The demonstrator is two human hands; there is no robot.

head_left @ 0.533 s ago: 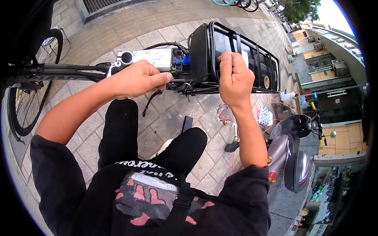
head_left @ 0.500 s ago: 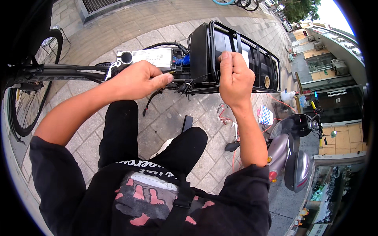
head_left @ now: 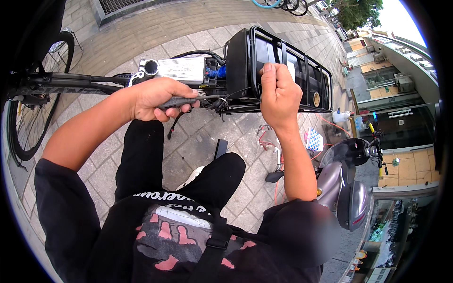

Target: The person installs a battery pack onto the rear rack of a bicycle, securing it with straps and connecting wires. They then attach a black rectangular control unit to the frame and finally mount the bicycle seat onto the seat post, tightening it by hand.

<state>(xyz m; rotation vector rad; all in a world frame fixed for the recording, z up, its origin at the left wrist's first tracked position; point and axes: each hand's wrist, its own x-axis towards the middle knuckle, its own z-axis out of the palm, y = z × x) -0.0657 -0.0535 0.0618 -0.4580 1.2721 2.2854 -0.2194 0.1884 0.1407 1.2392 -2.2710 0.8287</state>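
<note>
My left hand (head_left: 151,96) is closed around the grey handle of a screwdriver (head_left: 177,102), whose thin shaft points right toward cables (head_left: 221,104) beside the rack. Where its tip ends among the cables I cannot make out. With my right hand (head_left: 281,96) closed in a fist, I grip the near end of the black rear rack (head_left: 255,40) of a bicycle. Inside the rack's end sits a black case (head_left: 238,63). A silver ribbed metal box (head_left: 181,68) with blue wires (head_left: 218,72) lies between the seat tube (head_left: 150,67) and that case.
Below the bicycle, a dark flat block (head_left: 222,148) lies on the paving beside my knees. A scooter (head_left: 337,184) stands at the right, near a blue-dotted box (head_left: 314,140) and a red hose (head_left: 276,191). Another wheel (head_left: 37,104) is at the left.
My left hand has turned and its fingers have loosened, so the screwdriver handle now shows along them. The right hand keeps its grip on the rack.
</note>
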